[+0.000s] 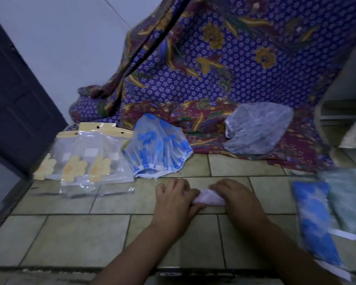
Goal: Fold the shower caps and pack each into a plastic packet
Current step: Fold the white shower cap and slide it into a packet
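You're holding the folded cap (209, 199) down on the tiles (70, 233), mid-frame, between both hands. Your left hand (174, 200) is pinching its left end, fingers curled over, thumb along the near edge. Your right hand (236, 194) is gripping the right end, fingers curled over it; can't tell where that thumb is. To your right, a filled blue packet (314, 221) and a green packet (345, 202) are lying side by side, blurred. Further out on the left, empty packets (86, 159) with yellow flowers are lying overlapped. Just beside them a blue cap (156, 147) is sitting unfolded, half on the cloth (234, 58). A grey cap (257, 128) is lying on the cloth, further right. A dark door (12, 99) is standing far left.
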